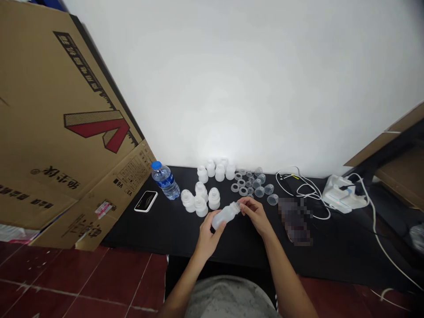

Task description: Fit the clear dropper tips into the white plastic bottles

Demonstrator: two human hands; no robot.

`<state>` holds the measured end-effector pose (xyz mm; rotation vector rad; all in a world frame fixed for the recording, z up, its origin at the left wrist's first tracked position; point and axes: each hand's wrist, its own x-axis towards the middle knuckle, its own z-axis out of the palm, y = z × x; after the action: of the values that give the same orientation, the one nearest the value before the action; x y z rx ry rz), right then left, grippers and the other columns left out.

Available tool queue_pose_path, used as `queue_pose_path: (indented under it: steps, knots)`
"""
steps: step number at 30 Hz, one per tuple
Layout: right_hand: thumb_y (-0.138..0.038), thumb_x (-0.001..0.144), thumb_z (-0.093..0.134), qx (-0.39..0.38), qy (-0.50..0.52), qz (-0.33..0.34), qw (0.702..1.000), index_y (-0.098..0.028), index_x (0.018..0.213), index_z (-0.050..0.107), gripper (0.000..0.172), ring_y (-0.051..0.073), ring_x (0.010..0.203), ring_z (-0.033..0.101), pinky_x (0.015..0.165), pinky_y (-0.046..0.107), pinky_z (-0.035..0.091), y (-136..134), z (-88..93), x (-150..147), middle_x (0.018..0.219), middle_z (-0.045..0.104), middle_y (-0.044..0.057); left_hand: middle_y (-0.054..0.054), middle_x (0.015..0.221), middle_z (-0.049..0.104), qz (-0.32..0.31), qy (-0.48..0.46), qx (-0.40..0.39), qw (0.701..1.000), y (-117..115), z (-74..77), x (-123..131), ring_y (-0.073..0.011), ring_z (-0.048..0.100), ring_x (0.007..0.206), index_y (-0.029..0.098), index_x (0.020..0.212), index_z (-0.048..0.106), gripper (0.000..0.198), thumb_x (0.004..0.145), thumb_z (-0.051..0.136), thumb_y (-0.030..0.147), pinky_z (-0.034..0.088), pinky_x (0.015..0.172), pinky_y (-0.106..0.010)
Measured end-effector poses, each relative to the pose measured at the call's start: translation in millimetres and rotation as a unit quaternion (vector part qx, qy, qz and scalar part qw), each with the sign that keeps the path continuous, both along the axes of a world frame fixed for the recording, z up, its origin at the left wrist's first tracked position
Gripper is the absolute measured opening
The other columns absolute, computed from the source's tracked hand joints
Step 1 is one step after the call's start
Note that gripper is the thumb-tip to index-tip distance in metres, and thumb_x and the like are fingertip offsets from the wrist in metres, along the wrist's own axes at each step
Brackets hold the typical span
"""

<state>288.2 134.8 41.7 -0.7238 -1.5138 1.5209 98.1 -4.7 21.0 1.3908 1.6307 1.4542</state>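
My left hand [208, 236] is wrapped round a small frosted white baby bottle [221, 217], which it holds tilted with the mouth toward the upper right. The fingertips of my right hand [256, 215] are pinched at the bottle's mouth; any small clear piece between them is too hidden to name. To the left of the bottle stand several white bottles with clear dome caps [200, 206]. Further back, against the wall, are several plain white bottles [219, 172]. Clear rings [243, 191] and clear dome caps [259, 191] lie beyond my right hand.
A water bottle [168, 182] with a blue cap and a white phone-like device [146, 201] are at the table's left. On the right lie a blurred-out dark object [296, 223], white cables [308, 191] and a white device [342, 194]. A large cardboard box [49, 132] stands left.
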Motion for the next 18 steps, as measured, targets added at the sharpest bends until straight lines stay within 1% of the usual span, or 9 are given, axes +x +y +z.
queue_pose_path:
  steps: [3,7,8,10,12,13,14,16,18]
  knots:
    - [-0.048,0.094,0.081,-0.001,-0.006,0.013,1.000,-0.024,0.106,0.080,0.027,0.016,0.071,0.052,0.065,0.030,0.042,1.1,-0.5,1.7,0.086,0.064,0.001,-0.010,0.129,0.076,0.003,-0.006,-0.002,1.000,0.0,-1.1,-0.6,-0.0293,0.072,0.118,0.024,0.132,0.071,0.037,0.103,0.067,0.046,0.055,0.104,-0.041]
    - [-0.052,0.093,0.081,-0.003,-0.026,0.002,1.000,-0.022,0.107,0.080,0.033,0.016,0.069,0.050,0.062,0.030,0.040,2.6,-3.1,1.4,0.085,0.066,0.002,-0.011,0.130,0.074,0.008,-0.004,0.009,1.000,1.1,-3.7,-0.6,-0.0294,0.071,0.120,0.024,0.133,0.070,0.038,0.102,0.070,0.044,0.055,0.104,-0.041]
    - [-0.053,0.092,0.082,-0.006,-0.030,-0.005,1.000,-0.022,0.103,0.080,0.033,0.016,0.067,0.049,0.061,0.029,0.039,3.0,-4.2,0.9,0.081,0.065,0.001,-0.011,0.131,0.074,0.009,-0.002,0.013,1.000,1.3,-3.9,-0.5,-0.0295,0.070,0.121,0.024,0.134,0.069,0.038,0.101,0.071,0.043,0.055,0.104,-0.041]
    - [-0.054,0.088,0.085,-0.015,-0.033,-0.028,0.999,-0.020,0.086,0.075,0.035,0.014,0.062,0.045,0.058,0.028,0.034,3.9,-6.8,-0.7,0.070,0.060,-0.001,-0.011,0.133,0.072,0.011,0.003,0.020,1.000,1.5,-3.5,-0.2,-0.0294,0.069,0.123,0.025,0.135,0.069,0.038,0.100,0.072,0.041,0.055,0.104,-0.041]
    - [-0.056,0.087,0.086,-0.015,-0.036,-0.062,0.997,-0.021,0.067,0.062,0.047,0.012,0.057,0.038,0.056,0.028,0.030,4.8,-9.0,-2.3,0.058,0.050,-0.004,-0.011,0.134,0.071,0.004,0.013,0.022,1.000,1.4,-2.2,0.3,-0.0292,0.069,0.124,0.026,0.135,0.069,0.038,0.100,0.072,0.040,0.055,0.104,-0.041]
    - [-0.057,0.088,0.084,-0.013,-0.040,-0.078,0.996,-0.021,0.062,0.057,0.052,0.012,0.056,0.036,0.056,0.028,0.029,5.1,-9.4,-2.7,0.055,0.046,-0.005,-0.011,0.134,0.071,-0.001,0.020,0.021,1.000,1.2,-1.4,0.5,-0.0292,0.068,0.124,0.026,0.136,0.069,0.038,0.100,0.072,0.040,0.055,0.105,-0.042]
    - [-0.059,0.089,0.082,-0.012,-0.044,-0.089,0.995,-0.021,0.061,0.057,0.053,0.012,0.055,0.035,0.056,0.029,0.028,5.3,-9.1,-2.9,0.054,0.043,-0.005,-0.011,0.134,0.070,-0.005,0.026,0.021,0.999,1.1,-0.7,0.8,-0.0291,0.068,0.125,0.026,0.136,0.069,0.038,0.100,0.072,0.039,0.054,0.107,-0.042]
    - [-0.062,0.091,0.078,-0.016,-0.048,-0.085,0.995,-0.021,0.072,0.068,0.046,0.013,0.056,0.038,0.056,0.029,0.029,5.0,-6.5,-2.1,0.058,0.048,-0.004,-0.011,0.135,0.070,-0.009,0.033,0.018,0.999,1.0,0.0,1.2,-0.0293,0.068,0.126,0.027,0.137,0.068,0.038,0.101,0.071,0.039,0.053,0.108,-0.043]
    - [-0.062,0.090,0.078,-0.017,-0.048,-0.052,0.997,-0.020,0.093,0.077,0.041,0.015,0.059,0.043,0.057,0.029,0.033,4.0,-2.8,-0.4,0.067,0.057,-0.001,-0.011,0.135,0.070,-0.003,0.030,0.015,0.999,1.2,-0.7,1.2,-0.0296,0.068,0.125,0.026,0.137,0.068,0.038,0.102,0.070,0.040,0.054,0.107,-0.043]
